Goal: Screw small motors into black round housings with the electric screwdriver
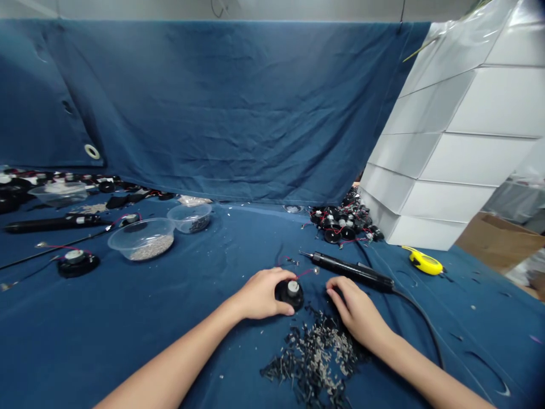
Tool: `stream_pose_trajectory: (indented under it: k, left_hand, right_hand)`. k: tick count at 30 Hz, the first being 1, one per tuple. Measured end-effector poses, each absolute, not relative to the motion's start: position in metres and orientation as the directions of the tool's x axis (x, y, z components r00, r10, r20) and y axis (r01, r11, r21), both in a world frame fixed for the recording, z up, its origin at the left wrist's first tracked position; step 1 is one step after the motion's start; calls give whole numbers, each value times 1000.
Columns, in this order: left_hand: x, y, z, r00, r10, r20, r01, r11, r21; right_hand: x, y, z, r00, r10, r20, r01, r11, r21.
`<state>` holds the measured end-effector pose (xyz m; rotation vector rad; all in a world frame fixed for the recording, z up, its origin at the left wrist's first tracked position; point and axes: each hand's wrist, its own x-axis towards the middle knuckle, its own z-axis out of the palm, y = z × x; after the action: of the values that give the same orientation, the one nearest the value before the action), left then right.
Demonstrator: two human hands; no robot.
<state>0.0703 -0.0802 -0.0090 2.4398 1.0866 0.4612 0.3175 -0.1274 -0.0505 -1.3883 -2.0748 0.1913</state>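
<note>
My left hand [260, 294] is closed around the side of a small motor assembly [293, 289], a round black base with a silvery motor on top and thin red and dark wires. The base rests on the blue cloth. To its right, my right hand [360, 311] has thumb and fingers drawn together in a pinch; anything between the fingertips is hidden or too small to name. Below both hands lies a loose pile of small black and silver screws [321, 358]. Just beyond the right hand is a black electric screwdriver [353, 271], its tip pointing left.
Clear plastic bowls [142, 241] with small metal parts stand at left, beside another motor assembly [75, 262] and a second black screwdriver [55, 222]. More assemblies are heaped [343, 221] near stacked white boxes [451, 142]. A yellow tape measure [426, 262] lies at right. A blue curtain [221, 113] hangs behind.
</note>
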Motion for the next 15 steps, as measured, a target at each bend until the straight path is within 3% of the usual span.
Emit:
stream_pose_trajectory:
  k: [4, 10, 15]
  left_hand:
    - [82, -87, -15, 450, 872, 191, 772, -487, 409]
    - [70, -81, -16, 630, 764, 139, 581, -582, 570]
    - [74, -83, -20, 561, 809, 178, 658, -566, 497]
  right_hand:
    - [317, -128, -50, -225, 858, 461, 737, 459, -495]
    - [317, -131, -47, -191, 810, 554, 684, 515, -517]
    - [316, -132, -45, -172, 820, 547, 692, 495, -525]
